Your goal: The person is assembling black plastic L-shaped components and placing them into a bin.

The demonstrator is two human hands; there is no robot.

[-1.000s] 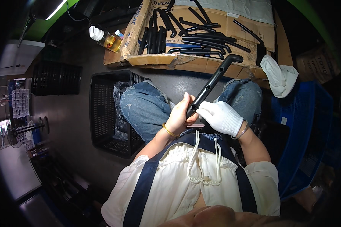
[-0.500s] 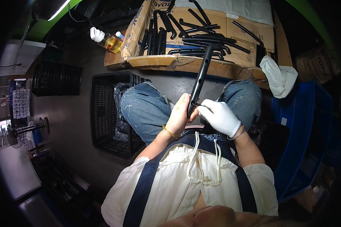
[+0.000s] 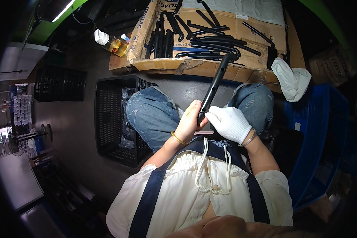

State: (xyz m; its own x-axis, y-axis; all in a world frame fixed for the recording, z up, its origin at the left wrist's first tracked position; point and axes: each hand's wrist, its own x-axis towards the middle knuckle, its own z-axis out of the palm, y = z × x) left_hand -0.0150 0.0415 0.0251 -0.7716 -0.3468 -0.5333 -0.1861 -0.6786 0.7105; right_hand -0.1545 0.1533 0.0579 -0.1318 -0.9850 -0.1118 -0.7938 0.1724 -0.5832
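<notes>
Head view — 2 hands (image 3: 188,121) at black tube (image 3: 215,85); cardboard (image 3: 158,64) beyond

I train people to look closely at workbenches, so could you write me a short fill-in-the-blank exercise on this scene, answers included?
1. The right hand wears a ____ glove.
2. The bare left hand holds a bent-ended tube coloured ____.
3. More tubes lie in a low-fronted box made of ____.
4. From the person's viewpoint, the white-topped bottle is to the ____ of that box.

Missing words: white; black; cardboard; left.
</notes>
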